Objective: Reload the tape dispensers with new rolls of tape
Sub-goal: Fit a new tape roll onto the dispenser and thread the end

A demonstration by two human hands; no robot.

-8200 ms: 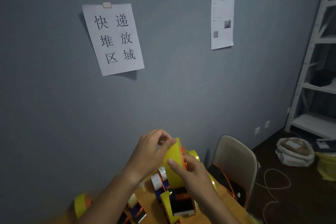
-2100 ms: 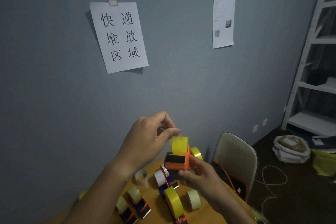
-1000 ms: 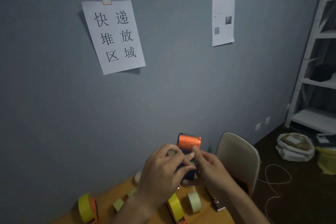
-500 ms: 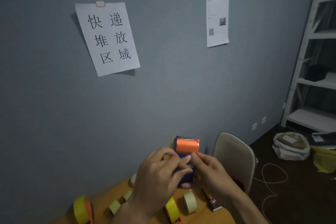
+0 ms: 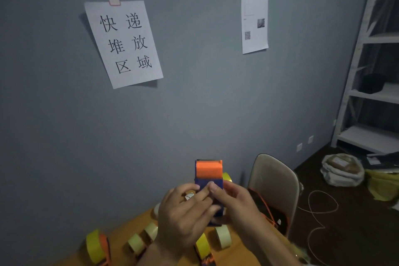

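I hold a blue tape dispenser with an orange flap point(image 5: 209, 171) upright above the table. My left hand point(image 5: 183, 216) grips its lower body from the left, fingers curled across the front. My right hand point(image 5: 234, 203) grips it from the right, thumb on the blue face. A sliver of yellow tape roll point(image 5: 227, 177) shows behind the dispenser. On the wooden table point(image 5: 121, 234) below stand a loaded orange dispenser with yellow tape point(image 5: 96, 247), another yellow one point(image 5: 203, 246) and several loose rolls point(image 5: 223, 237).
A grey wall with two paper notices point(image 5: 124, 43) rises right behind the table. A beige chair point(image 5: 273, 185) stands at the table's right end. White shelving point(image 5: 371, 84), bags point(image 5: 341, 168) and a loose cord point(image 5: 317, 207) occupy the floor at right.
Over the last seconds the tape end was threaded and the dispenser turned so its orange flap faces me. Since half a second ago both hands have shifted their hold only slightly.
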